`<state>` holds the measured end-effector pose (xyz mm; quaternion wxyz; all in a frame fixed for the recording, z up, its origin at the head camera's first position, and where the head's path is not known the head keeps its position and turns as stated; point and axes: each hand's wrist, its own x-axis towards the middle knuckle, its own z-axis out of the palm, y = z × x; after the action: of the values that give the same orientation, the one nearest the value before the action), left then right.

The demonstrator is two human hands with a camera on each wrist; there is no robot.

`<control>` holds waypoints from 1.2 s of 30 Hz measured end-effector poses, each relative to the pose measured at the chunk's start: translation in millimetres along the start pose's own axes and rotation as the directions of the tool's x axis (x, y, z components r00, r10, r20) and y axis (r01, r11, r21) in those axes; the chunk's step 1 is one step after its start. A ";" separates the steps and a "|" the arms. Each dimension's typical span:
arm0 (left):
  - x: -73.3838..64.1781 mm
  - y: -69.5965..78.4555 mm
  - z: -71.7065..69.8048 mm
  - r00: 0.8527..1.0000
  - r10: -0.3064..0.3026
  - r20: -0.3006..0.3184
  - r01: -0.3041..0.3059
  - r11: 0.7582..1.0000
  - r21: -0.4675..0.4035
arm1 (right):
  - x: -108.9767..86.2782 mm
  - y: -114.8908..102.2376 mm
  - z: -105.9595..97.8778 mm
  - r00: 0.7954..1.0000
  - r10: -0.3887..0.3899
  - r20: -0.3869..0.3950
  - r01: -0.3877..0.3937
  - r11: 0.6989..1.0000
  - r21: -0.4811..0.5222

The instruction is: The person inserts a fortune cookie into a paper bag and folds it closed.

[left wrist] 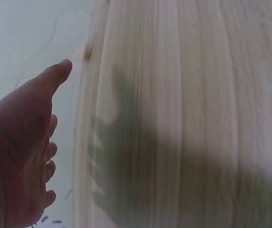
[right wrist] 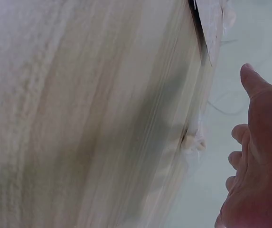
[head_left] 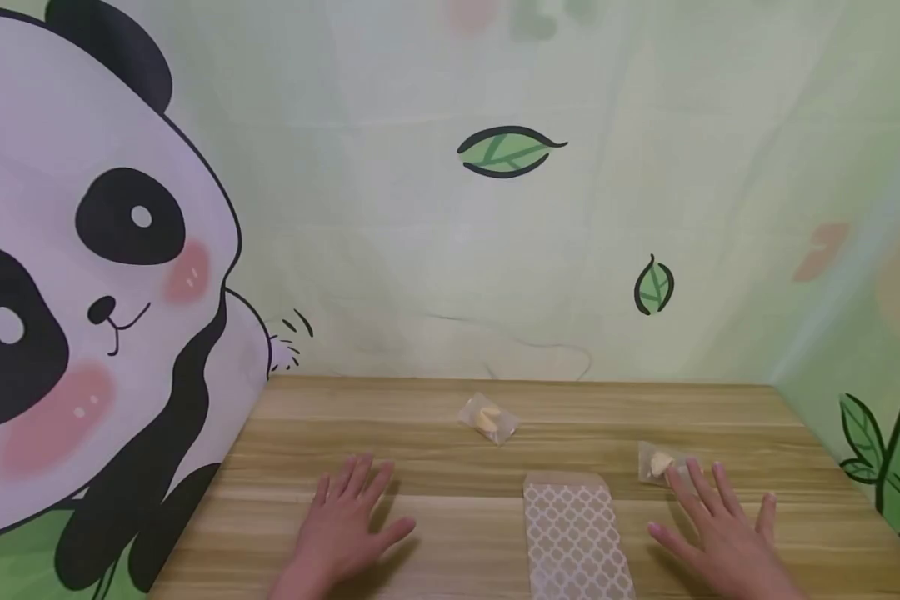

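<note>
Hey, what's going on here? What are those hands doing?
Someone is holding both hands open over the table, and neither hand is holding anything. The left hand has only bare wood under it. The right hand is near one little clear packet with something pale inside. Another packet lies farther back, and a patterned bag lies between the hands.

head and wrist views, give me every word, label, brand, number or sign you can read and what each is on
None that can be read in any view.
Patterned paper sleeve: only a pale lattice shows.
Far clear packet and right clear packet: too small to tell whether anything is printed.
Backdrop: drawings, no lettering visible.
</note>
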<state>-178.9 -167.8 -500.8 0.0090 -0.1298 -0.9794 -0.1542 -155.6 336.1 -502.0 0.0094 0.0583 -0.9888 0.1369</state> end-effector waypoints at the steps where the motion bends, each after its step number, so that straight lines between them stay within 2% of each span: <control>1: 2.7 3.0 1.5 1.000 0.011 0.000 -0.011 1.000 -0.001 | 0.0 0.0 -0.3 1.000 0.000 0.001 0.000 1.000 0.001; 6: 16.5 26.0 9.8 0.997 0.078 0.022 -0.078 0.997 -0.005 | 1.6 0.4 -2.4 1.000 -0.003 0.009 0.003 1.000 0.015; 12: 31.6 72.5 21.6 0.981 0.169 0.090 -0.168 0.986 -0.020 | 1.9 2.0 -5.8 1.000 -0.015 0.012 0.015 1.000 0.015; 17: 42.4 113.7 35.9 0.959 0.251 0.131 -0.255 0.967 0.017 | 1.9 1.1 -6.1 1.000 -0.027 0.006 0.027 0.999 0.021; 22: 50.8 147.2 53.1 0.926 0.338 0.170 -0.353 0.933 0.071 | 2.1 0.9 -7.2 1.000 -0.016 0.014 0.016 0.999 0.030; 26: 57.3 166.3 64.6 0.899 0.374 0.228 -0.404 0.910 0.099 | 3.9 2.1 -7.9 1.000 0.000 0.025 -0.001 1.000 0.017; 29: 61.0 177.6 72.6 0.884 0.398 0.245 -0.436 0.891 0.126 | 4.8 3.3 -7.7 1.000 -0.003 0.024 0.003 1.000 0.008; 36: 63.3 199.5 89.5 0.874 0.429 0.228 -0.473 0.859 0.196 | 4.2 7.2 -5.1 1.000 -0.024 -0.006 0.024 1.000 0.007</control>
<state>-186.8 58.6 -522.6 -0.0255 -0.3672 -0.9297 -0.0132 -160.7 344.0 -498.9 0.0138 0.0699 -0.9875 0.1403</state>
